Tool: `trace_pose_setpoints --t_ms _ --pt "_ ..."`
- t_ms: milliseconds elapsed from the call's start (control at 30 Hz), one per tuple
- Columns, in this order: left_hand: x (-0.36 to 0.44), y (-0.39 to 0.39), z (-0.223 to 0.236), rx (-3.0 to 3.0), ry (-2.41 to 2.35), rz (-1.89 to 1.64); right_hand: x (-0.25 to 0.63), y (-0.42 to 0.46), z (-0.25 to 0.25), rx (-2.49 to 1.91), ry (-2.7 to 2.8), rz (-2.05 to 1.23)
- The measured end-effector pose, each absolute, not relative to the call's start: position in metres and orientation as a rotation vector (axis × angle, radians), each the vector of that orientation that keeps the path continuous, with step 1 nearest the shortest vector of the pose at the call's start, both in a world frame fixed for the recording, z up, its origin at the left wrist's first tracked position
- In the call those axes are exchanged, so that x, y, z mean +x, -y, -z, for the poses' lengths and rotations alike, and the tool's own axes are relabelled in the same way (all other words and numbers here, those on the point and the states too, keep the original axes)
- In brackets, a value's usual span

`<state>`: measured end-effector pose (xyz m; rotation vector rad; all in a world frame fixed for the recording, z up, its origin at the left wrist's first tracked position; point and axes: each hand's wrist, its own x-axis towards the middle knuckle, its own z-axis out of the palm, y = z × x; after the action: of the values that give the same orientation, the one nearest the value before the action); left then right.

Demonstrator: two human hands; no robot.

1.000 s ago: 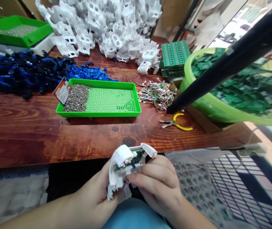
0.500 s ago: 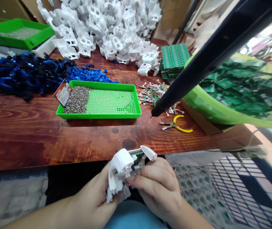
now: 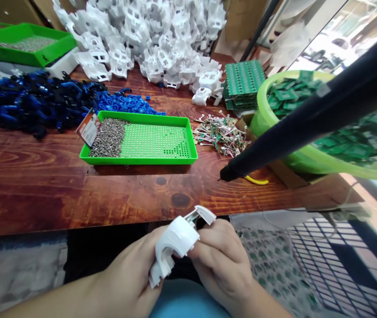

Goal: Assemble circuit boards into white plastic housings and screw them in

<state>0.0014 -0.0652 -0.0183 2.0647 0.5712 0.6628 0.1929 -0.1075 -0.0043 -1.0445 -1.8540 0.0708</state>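
Both my hands hold one white plastic housing (image 3: 175,240) just below the table's front edge. My left hand (image 3: 132,274) wraps its lower part from the left, fingers closed around it. My right hand (image 3: 223,260) grips its right side with curled fingers. A sliver of green circuit board shows inside the housing near its top. A black electric screwdriver (image 3: 307,119) hangs slanting from the upper right, its tip over the table above my hands.
On the wooden table (image 3: 43,194): a green tray (image 3: 155,141) of screws, a blue parts heap (image 3: 36,104), a white housings pile (image 3: 148,39), stacked green boards (image 3: 243,84), wired boards (image 3: 220,132), a lime basin (image 3: 294,157), yellow pliers (image 3: 258,180).
The white housing has been turned in my hands so its closed outer shell faces up and the inner board is mostly hidden. The hanging screwdriver swung left, then back right.
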Motion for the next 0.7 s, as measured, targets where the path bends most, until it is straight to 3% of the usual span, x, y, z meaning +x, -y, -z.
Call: trace_pose_setpoints --t_ms 200,433,567,700 --pt "0.004 0.07 0.016 2.014 -0.651 -0.618 0.189 0.108 0.005 -1.163 1.8 -0.131" --pt "0.003 0.064 0.003 1.275 -0.819 -0.331 0.202 0.112 0.006 -1.247 1.808 -0.338" --pt "0.004 0.055 -0.003 0.976 -0.767 -0.16 0.225 0.126 0.011 -1.346 1.668 -0.169" --pt "0.012 0.04 -0.011 1.079 -0.646 0.046 0.237 0.136 0.011 -1.274 1.804 -0.172"
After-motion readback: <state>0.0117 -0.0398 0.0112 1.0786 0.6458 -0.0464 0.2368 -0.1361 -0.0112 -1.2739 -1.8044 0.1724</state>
